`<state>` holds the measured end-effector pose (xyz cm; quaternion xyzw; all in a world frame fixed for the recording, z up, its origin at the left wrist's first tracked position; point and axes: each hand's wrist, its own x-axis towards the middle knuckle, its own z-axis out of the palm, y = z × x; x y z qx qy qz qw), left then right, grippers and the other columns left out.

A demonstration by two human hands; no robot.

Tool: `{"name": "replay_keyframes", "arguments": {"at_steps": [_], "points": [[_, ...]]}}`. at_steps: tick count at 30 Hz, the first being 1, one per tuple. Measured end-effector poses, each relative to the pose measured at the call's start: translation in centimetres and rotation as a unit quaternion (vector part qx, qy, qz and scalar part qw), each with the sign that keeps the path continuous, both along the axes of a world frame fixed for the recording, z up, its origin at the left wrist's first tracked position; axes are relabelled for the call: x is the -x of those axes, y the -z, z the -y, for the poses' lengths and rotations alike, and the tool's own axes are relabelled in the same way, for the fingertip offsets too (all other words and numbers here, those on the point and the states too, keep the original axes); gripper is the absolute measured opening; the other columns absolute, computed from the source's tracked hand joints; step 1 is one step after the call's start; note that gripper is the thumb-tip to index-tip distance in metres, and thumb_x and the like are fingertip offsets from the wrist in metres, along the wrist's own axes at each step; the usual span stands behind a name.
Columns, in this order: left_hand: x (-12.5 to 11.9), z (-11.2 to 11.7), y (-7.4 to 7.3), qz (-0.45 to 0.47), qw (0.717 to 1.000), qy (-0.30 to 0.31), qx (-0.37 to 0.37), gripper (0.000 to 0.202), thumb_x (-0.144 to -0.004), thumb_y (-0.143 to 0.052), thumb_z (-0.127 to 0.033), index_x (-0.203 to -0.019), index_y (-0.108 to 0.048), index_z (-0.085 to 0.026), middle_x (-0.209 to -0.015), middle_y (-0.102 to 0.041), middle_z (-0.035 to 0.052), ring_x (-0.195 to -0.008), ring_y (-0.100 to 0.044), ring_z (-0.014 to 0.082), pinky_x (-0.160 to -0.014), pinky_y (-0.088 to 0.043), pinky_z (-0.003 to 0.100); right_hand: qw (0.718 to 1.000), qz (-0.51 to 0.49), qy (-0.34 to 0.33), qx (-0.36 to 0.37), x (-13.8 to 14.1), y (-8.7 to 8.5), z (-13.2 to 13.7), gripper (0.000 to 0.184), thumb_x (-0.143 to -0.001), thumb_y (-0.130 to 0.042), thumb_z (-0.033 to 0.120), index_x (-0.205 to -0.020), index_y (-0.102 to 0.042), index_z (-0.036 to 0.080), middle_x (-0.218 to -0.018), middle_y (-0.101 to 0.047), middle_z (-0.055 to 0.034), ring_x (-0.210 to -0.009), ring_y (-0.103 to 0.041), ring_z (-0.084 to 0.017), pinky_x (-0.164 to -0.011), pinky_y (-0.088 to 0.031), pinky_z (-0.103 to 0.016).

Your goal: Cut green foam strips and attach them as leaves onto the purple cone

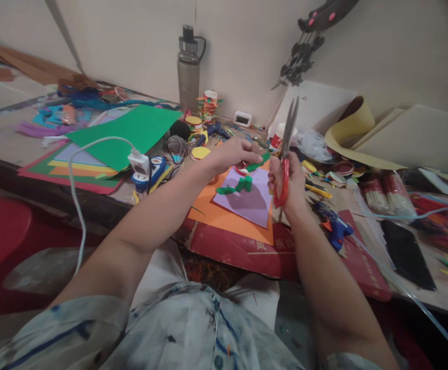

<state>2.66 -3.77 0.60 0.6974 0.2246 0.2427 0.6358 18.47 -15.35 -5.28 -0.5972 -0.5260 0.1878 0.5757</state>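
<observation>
My right hand (291, 181) grips red-handled scissors (285, 154), their blades pointing up and slightly apart. My left hand (234, 153) pinches a green paper strip (258, 163) just left of the blades. Below both hands lies a lilac paper sheet (253, 200) on an orange sheet (224, 213). A curled green paper piece (236, 186) rests on the lilac sheet.
A grey water bottle (188, 69) stands at the wall. A large green sheet (131, 131) and stacked coloured papers lie left, with a white charger and cable (139, 162). A blue glue gun (334, 226), black phone (405, 254) and tape rolls crowd the right side.
</observation>
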Motion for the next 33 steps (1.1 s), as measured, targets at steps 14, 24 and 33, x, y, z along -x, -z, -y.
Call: {"name": "replay_keyframes", "arguments": {"at_steps": [14, 24, 33], "points": [[-0.7, 1.6, 1.3, -0.03, 0.995, 0.021, -0.092, 0.009, -0.081, -0.072, -0.01, -0.072, -0.074, -0.013, -0.065, -0.066, 0.0006, -0.059, -0.055, 0.0074, -0.058, -0.038, 0.023, 0.996, -0.013, 0.041, -0.082, -0.1, 0.0, -0.4, 0.056, -0.081, -0.08, 0.057, -0.123, -0.057, 0.028, -0.088, -0.062, -0.0031, -0.074, -0.064, -0.021, -0.066, -0.058, -0.04], [-2.7, 3.4, 2.6, 0.088, 0.989, -0.02, 0.114, 0.014, -0.091, -0.075, -0.014, -0.079, -0.067, -0.011, -0.063, -0.066, -0.0022, -0.051, -0.057, 0.0028, -0.052, -0.035, 0.018, 0.971, -0.09, 0.121, -0.183, 0.7, 0.3, -0.8, 0.053, -0.082, -0.079, 0.047, -0.125, -0.055, 0.029, -0.092, -0.058, -0.0003, -0.073, -0.059, -0.014, -0.066, -0.057, -0.032], [-3.2, 3.3, 3.3, 0.136, 0.973, -0.02, 0.188, 0.014, -0.088, -0.078, -0.014, -0.08, -0.068, -0.011, -0.066, -0.07, -0.0006, -0.051, -0.059, 0.0039, -0.055, -0.041, 0.018, 0.969, -0.106, 0.126, -0.185, 1.0, 0.4, -1.0, 0.055, -0.085, -0.076, 0.052, -0.127, -0.05, 0.027, -0.092, -0.057, 0.0003, -0.071, -0.059, -0.014, -0.07, -0.058, -0.033]]}}
